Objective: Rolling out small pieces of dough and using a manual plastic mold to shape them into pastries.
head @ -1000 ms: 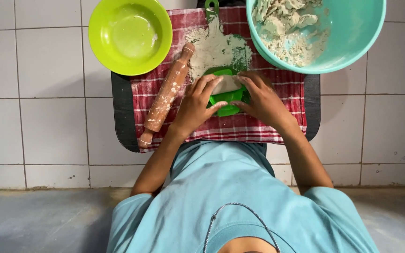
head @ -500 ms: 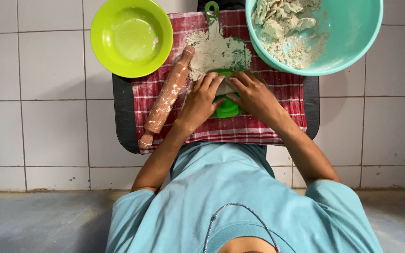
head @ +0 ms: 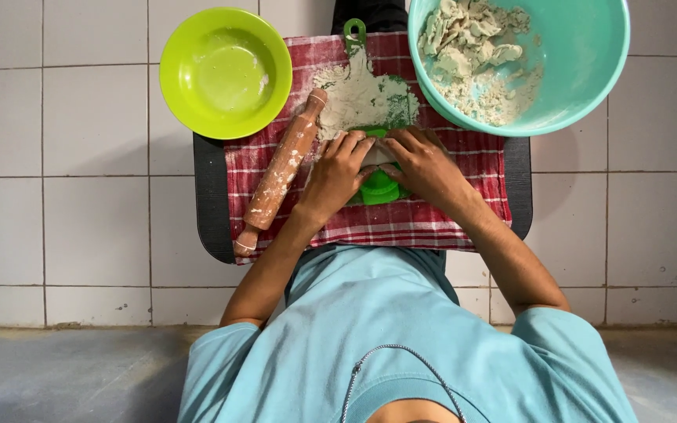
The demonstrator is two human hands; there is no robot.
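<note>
Lying under everything is a white tiled floor [head: 56,204], and on it a dark mat [head: 207,204] is carrying a red checked cloth [head: 432,227] that is covering most of the mat's middle. Sitting at the far right, overlapping the cloth's far right corner, is a large teal bowl [head: 581,70] that is holding rough, crumbly lumps of pale dough [head: 472,55]. Resting at the far left, just beyond the mat's far left corner, is a lime green bowl [head: 225,70] that is showing a few pale smears inside. Lying on the far middle of the cloth is a green board [head: 354,33], and a heap of flour [head: 362,98] is hiding most of it. Stretching diagonally across the left part of the cloth is a floured wooden rolling pin [head: 280,176], its near end reaching the cloth's near left edge.

Coming in from the near side are the person's two arms in a light blue shirt. The left hand [head: 338,176] and the right hand [head: 425,164] are meeting at the middle of the cloth, both curling their fingers over a small green mould [head: 380,189] and pressing on it from either side. The mould is lying just near of the flour heap, and a strip of pale dough is showing between the fingertips.
</note>
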